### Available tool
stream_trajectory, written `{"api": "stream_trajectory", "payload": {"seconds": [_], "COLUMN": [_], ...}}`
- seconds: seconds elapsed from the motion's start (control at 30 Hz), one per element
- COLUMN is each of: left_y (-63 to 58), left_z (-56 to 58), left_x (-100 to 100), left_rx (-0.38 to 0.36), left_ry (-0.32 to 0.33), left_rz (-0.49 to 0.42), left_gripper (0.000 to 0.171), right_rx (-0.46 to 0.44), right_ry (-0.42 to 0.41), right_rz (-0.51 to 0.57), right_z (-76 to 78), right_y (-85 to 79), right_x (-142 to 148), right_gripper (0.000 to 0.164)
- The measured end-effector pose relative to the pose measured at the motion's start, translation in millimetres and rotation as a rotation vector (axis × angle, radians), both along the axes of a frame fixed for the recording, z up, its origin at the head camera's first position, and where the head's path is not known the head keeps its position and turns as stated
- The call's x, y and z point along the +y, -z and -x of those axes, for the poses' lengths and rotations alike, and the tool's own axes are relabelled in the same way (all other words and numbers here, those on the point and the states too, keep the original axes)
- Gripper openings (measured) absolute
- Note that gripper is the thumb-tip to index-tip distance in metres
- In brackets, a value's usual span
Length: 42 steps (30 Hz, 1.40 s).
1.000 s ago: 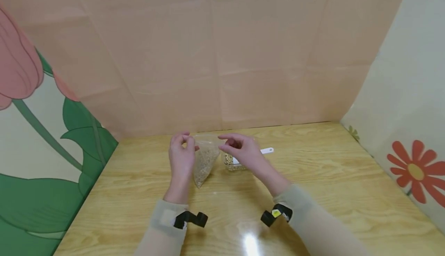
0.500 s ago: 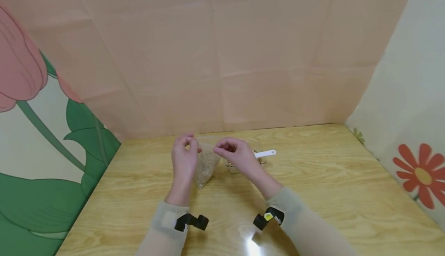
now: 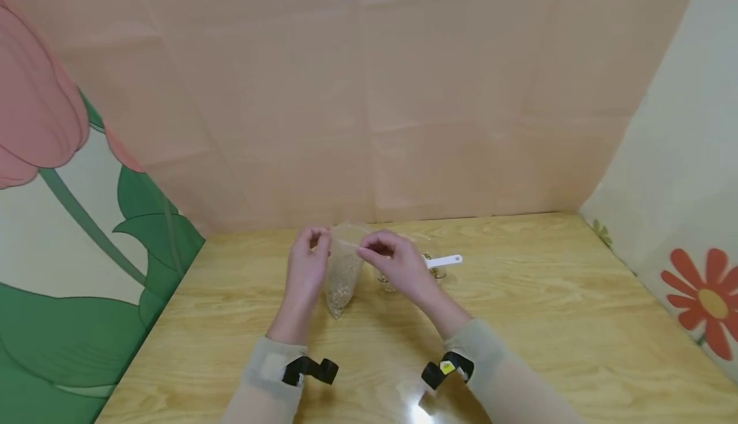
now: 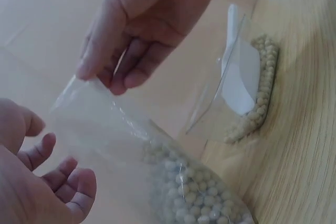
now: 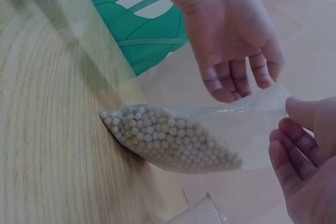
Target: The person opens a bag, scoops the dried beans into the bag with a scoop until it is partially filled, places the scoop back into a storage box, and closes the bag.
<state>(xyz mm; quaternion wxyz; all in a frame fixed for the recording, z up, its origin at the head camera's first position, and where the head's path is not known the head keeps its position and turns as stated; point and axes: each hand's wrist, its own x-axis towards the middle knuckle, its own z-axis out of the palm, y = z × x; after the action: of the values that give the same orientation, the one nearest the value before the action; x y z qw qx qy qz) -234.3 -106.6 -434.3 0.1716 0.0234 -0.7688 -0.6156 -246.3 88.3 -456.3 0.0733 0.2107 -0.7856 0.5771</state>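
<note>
A clear plastic bag (image 3: 344, 277) partly filled with round beige beans hangs upright between the two hands, its lower tip at the wooden table (image 5: 52, 145). My left hand (image 3: 307, 262) pinches the bag's upper left edge. The right hand (image 3: 398, 260) pinches the upper right edge between thumb and forefinger, as the left wrist view also shows. Behind the right hand stands a clear container (image 4: 268, 77) of similar beans, mostly hidden in the head view. A white scoop (image 4: 239, 77) rests in it, its handle sticking out to the right.
A pink paper backdrop (image 3: 369, 91) rises behind the table's far edge. At the left is a panel painted with a tulip (image 3: 43, 104), and at the right a pale wall with a red flower (image 3: 712, 302).
The right hand's thumb and forefinger, spread apart a second ago, have come together on the bag's edge. The bag's upper part now looks more drawn up between the hands.
</note>
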Motion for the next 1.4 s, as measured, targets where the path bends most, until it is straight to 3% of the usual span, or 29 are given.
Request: {"api": "stream_trajectory", "payload": {"seconds": [0.13,0.33,0.6,0.87,1.0,1.23,1.4], "left_y": [4.7,7.7,9.4,13.5,17.5,23.8,20.6], "left_z": [6.4,25.9,46.6,51.8,55.1,52.2,41.2], "left_x": [-5.5,-17.1,-17.4,-17.1,-18.0,-27.9,-39.4], "left_rx": [0.001,-0.009,-0.114,-0.124,-0.089,-0.032,0.017], "left_ry": [0.099,0.224,0.373,0.403,0.359,0.253,0.229], "left_rz": [-0.047,-0.001,0.032,-0.001,-0.007,-0.103,-0.028], "left_gripper": [0.022,0.037,0.046,0.042,0.032,0.016,0.019], "right_rx": [0.004,0.002,-0.052,-0.09,-0.132,-0.165,-0.149], "right_ry": [-0.025,-0.056,-0.071,-0.07,-0.054,0.012,0.043], "right_rz": [0.021,0.054,0.063,0.084,0.084,0.111,0.119], "right_z": [1.5,2.7,3.1,6.8,7.1,5.1,6.5], "right_y": [2.9,1.9,-4.3,-5.3,-6.5,-15.5,-16.2], "right_x": [3.6,7.7,15.4,21.5,23.9,28.9,30.1], "right_gripper": [0.006,0.005,0.008,0.007,0.011,0.013,0.011]}}
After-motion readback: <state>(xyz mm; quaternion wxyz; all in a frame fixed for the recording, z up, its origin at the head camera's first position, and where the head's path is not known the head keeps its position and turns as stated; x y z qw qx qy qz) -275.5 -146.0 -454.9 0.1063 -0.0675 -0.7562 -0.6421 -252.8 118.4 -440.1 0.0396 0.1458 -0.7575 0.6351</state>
